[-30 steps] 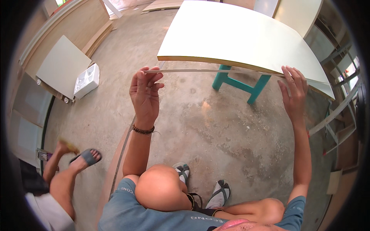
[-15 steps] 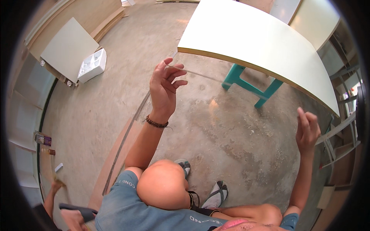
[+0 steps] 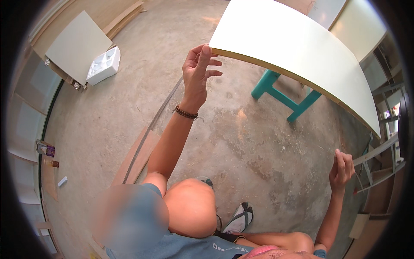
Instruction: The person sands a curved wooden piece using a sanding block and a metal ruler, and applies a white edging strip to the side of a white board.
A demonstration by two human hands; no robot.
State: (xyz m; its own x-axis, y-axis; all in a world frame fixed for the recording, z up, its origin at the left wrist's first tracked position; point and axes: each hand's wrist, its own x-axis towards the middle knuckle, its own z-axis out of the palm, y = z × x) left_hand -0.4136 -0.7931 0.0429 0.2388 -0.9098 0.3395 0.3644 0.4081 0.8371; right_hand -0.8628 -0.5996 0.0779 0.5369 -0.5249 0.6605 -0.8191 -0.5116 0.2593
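Underfoot, a blotchy concrete floor (image 3: pixel 99 142). Directly on it, a teal stool (image 3: pixel 282 99) beneath a white panel (image 3: pixel 297 52); well apart, at left, a white compartmented box (image 3: pixel 106 75). Lying flat, a pinkish board (image 3: pixel 146 146), a long dark strip (image 3: pixel 151 125) and, farther left, a small white block (image 3: pixel 63 181).

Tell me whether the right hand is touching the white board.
Apart. The head view shows a strip of floor between the right hand and the white board.
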